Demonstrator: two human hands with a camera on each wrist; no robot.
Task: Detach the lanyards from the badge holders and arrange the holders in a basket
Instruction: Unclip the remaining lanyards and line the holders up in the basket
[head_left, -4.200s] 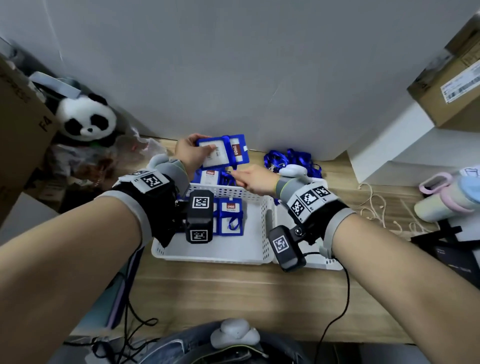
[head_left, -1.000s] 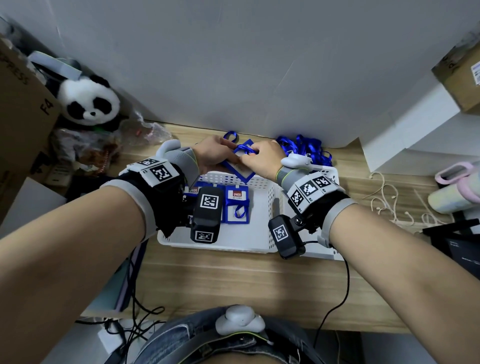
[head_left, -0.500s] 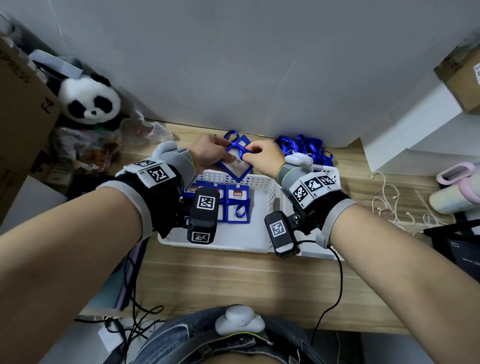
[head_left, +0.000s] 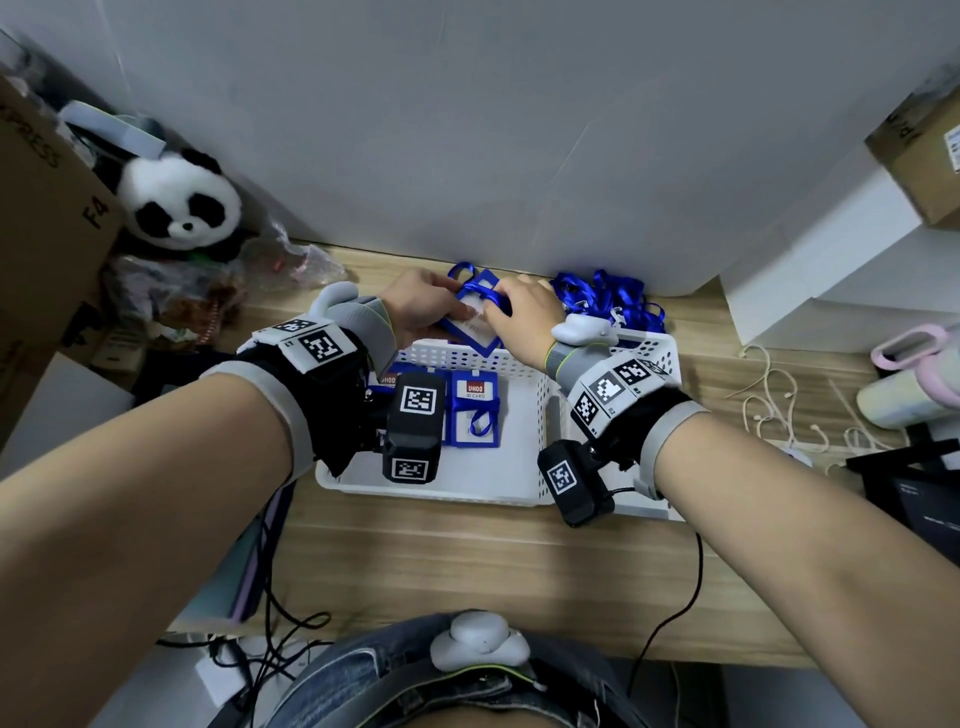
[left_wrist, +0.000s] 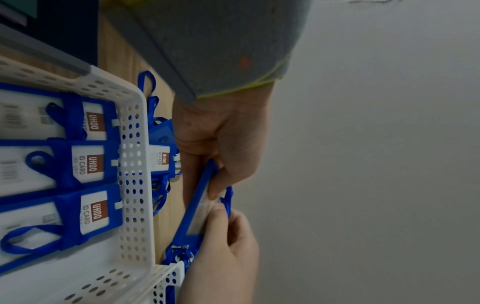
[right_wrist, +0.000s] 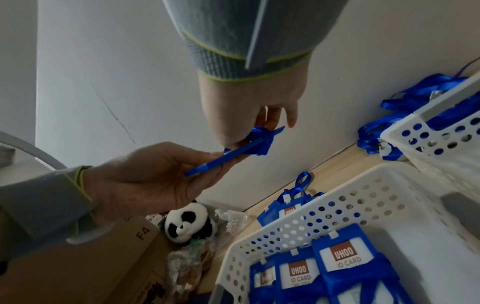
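A blue badge holder (head_left: 470, 327) is held over the far rim of the white basket (head_left: 431, 491). My left hand (head_left: 452, 301) grips its left edge, thumb on the card face. My right hand (head_left: 506, 306) pinches the blue strap (right_wrist: 259, 137) looped at the holder's top end. The left wrist view shows the holder (left_wrist: 196, 203) edge-on between both hands. Three blue holders (head_left: 475, 410) with brown "UHOO ID CARD" labels lie side by side in the basket. More holders (left_wrist: 161, 158) lie on the table behind it.
A heap of blue lanyards (head_left: 608, 301) lies at the wall, behind a second white basket (head_left: 652, 353) on the right. A panda toy (head_left: 182, 202) and cardboard box (head_left: 47, 208) stand at the left. Cords (head_left: 779, 405) and a pink-lidded bottle (head_left: 909, 379) lie to the right.
About four seconds ago my left hand held the holder upright alone. Both hands now hold it low over the basket's far rim, and my right fingers have closed on its strap.
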